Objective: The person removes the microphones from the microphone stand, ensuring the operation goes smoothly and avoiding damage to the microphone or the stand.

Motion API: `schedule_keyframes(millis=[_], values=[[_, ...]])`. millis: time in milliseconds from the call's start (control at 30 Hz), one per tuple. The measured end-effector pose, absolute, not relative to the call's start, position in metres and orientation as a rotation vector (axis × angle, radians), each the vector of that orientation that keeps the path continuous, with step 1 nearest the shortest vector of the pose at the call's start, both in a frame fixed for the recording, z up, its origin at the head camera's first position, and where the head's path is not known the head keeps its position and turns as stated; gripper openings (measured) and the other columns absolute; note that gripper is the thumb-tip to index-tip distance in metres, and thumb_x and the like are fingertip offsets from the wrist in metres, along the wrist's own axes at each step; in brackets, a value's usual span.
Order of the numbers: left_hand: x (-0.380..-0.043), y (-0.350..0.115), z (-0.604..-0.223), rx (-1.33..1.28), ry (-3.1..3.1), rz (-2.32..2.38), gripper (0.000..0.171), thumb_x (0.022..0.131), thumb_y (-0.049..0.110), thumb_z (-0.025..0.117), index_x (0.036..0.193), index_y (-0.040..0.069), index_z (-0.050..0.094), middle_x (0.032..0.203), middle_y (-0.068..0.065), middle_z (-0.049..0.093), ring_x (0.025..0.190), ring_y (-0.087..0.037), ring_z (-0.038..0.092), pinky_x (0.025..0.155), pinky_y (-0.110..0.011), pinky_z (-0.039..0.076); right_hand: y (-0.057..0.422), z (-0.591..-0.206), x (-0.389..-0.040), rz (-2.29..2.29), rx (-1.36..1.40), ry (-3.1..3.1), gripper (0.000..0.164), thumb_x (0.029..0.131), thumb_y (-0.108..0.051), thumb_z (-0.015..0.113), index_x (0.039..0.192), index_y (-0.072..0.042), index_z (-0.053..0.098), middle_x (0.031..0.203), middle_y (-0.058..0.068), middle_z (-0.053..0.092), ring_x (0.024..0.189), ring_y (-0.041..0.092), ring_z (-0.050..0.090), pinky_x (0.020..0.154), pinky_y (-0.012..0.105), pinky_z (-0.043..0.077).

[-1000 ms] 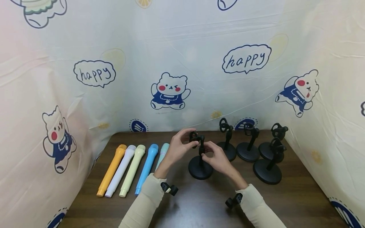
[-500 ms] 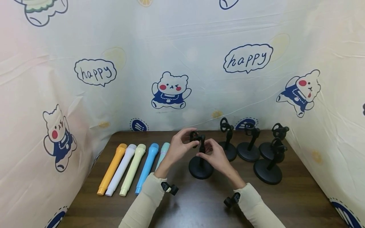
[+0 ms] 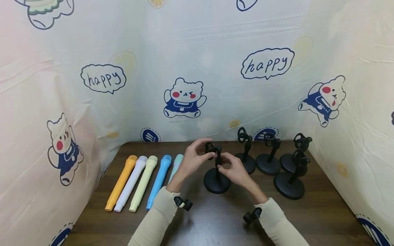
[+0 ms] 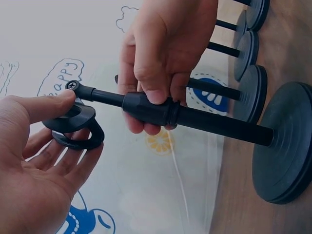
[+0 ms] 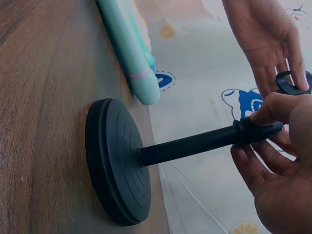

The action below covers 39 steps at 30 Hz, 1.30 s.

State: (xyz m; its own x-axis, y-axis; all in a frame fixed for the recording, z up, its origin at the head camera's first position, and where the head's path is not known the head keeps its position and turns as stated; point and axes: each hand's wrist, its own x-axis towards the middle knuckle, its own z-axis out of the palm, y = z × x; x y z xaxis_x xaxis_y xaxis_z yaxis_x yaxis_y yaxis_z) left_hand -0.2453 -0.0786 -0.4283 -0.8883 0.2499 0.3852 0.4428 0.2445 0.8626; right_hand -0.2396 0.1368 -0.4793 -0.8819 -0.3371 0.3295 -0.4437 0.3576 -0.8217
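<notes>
A black tabletop microphone stand (image 3: 217, 182) stands upright on its round base at the middle of the table. My left hand (image 3: 191, 161) pinches the ring-shaped clip (image 4: 70, 122) at its top between thumb and fingers. With thumb and fingertips, my right hand (image 3: 237, 171) grips the thick collar (image 4: 136, 105) partway up the pole (image 5: 190, 145). No microphone sits in the clip. In the right wrist view the base (image 5: 119, 161) is flat on the wooden table, and part of the clip lies behind the right hand.
Several toy microphones lie in a row at left: orange (image 3: 120, 183), white (image 3: 130, 183), pale yellow (image 3: 143, 183), blue (image 3: 158, 181) and mint (image 3: 176, 166), the last partly behind the left arm. Several similar black stands (image 3: 288, 184) are grouped at right. A printed cloth (image 3: 215, 68) backs the table.
The right hand's thumb and fingers shifted on the collar half a second ago, then swung back to about where they were. The left hand and the stand have stayed in place.
</notes>
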Motion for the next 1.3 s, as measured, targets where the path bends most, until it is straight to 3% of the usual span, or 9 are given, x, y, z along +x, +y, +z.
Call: schedule_keyframes(millis=[167, 333, 500, 600, 800, 933, 1067, 1200, 1300], values=[[-0.245, -0.078, -0.440, -0.635, -2.361, -1.713, 0.047, 0.094, 0.012, 0.083, 0.139, 0.017, 0.068, 0.126, -0.009, 0.070, 0.118, -0.030, 0.071, 0.105, -0.055, 0.058, 0.137, -0.478, -0.240, 1.534, 0.722, -2.507, 0.036, 0.095, -0.001, 0.073, 0.130, -0.009, 0.069, 0.123, 0.010, 0.073, 0.109, 0.029, 0.072, 0.100, 0.055, 0.059], [-0.245, -0.078, -0.453, -0.648, -2.358, -1.722, 0.046, 0.095, 0.011, 0.082, 0.139, 0.016, 0.067, 0.128, -0.010, 0.070, 0.121, -0.031, 0.070, 0.105, -0.052, 0.058, 0.138, -0.478, -0.240, 1.523, 0.738, -2.505, 0.036, 0.097, -0.002, 0.073, 0.132, -0.008, 0.068, 0.123, 0.011, 0.072, 0.110, 0.030, 0.072, 0.100, 0.053, 0.059], [-0.244, -0.078, -0.454, -0.646, -2.355, -1.728, 0.047, 0.094, 0.010, 0.082, 0.138, 0.017, 0.067, 0.128, -0.008, 0.070, 0.121, -0.028, 0.070, 0.106, -0.049, 0.058, 0.140, -0.477, -0.240, 1.602, 0.767, -2.483, 0.042, 0.098, 0.001, 0.069, 0.139, -0.008, 0.065, 0.129, 0.017, 0.072, 0.118, 0.040, 0.072, 0.101, 0.065, 0.056], [-0.244, -0.078, -0.454, -0.637, -2.366, -1.728, 0.047, 0.094, 0.010, 0.082, 0.138, 0.018, 0.067, 0.127, -0.008, 0.070, 0.121, -0.027, 0.070, 0.106, -0.049, 0.058, 0.141, -0.476, -0.239, 1.609, 0.772, -2.468, 0.042, 0.097, 0.002, 0.069, 0.138, -0.008, 0.066, 0.125, 0.016, 0.074, 0.116, 0.038, 0.073, 0.099, 0.068, 0.054], [-0.245, -0.079, -0.454, -0.630, -2.380, -1.727, 0.046, 0.095, 0.010, 0.081, 0.138, 0.017, 0.067, 0.127, -0.008, 0.070, 0.121, -0.026, 0.070, 0.106, -0.047, 0.059, 0.136, -0.477, -0.239, 1.517, 0.662, -2.491, 0.032, 0.095, -0.006, 0.079, 0.123, -0.011, 0.067, 0.107, 0.007, 0.074, 0.099, 0.022, 0.072, 0.093, 0.050, 0.061], [-0.245, -0.079, -0.454, -0.634, -2.383, -1.717, 0.046, 0.095, 0.012, 0.082, 0.138, 0.018, 0.067, 0.128, -0.008, 0.070, 0.122, -0.026, 0.070, 0.106, -0.047, 0.058, 0.129, -0.480, -0.239, 1.466, 0.558, -2.522, 0.033, 0.093, -0.012, 0.084, 0.117, -0.010, 0.061, 0.102, 0.006, 0.068, 0.091, 0.017, 0.068, 0.087, 0.035, 0.061], [-0.245, -0.079, -0.454, -0.643, -2.380, -1.716, 0.046, 0.095, 0.013, 0.082, 0.138, 0.018, 0.067, 0.128, -0.007, 0.070, 0.122, -0.026, 0.070, 0.106, -0.048, 0.058, 0.126, -0.481, -0.239, 1.468, 0.485, -2.545, 0.035, 0.093, -0.012, 0.084, 0.114, -0.010, 0.056, 0.102, 0.007, 0.066, 0.091, 0.016, 0.067, 0.083, 0.029, 0.059], [-0.244, -0.079, -0.455, -0.641, -2.376, -1.722, 0.046, 0.095, 0.013, 0.082, 0.138, 0.018, 0.067, 0.128, -0.007, 0.070, 0.122, -0.027, 0.070, 0.106, -0.049, 0.058, 0.128, -0.480, -0.239, 1.487, 0.518, -2.559, 0.036, 0.094, -0.015, 0.083, 0.120, -0.010, 0.058, 0.108, 0.008, 0.068, 0.097, 0.018, 0.069, 0.087, 0.032, 0.060], [-0.244, -0.079, -0.455, -0.638, -2.377, -1.719, 0.046, 0.095, 0.012, 0.082, 0.138, 0.017, 0.067, 0.128, -0.007, 0.070, 0.121, -0.026, 0.070, 0.106, -0.048, 0.058, 0.132, -0.479, -0.239, 1.540, 0.620, -2.557, 0.039, 0.098, -0.013, 0.078, 0.132, -0.010, 0.060, 0.119, 0.010, 0.071, 0.108, 0.025, 0.070, 0.098, 0.044, 0.060]])
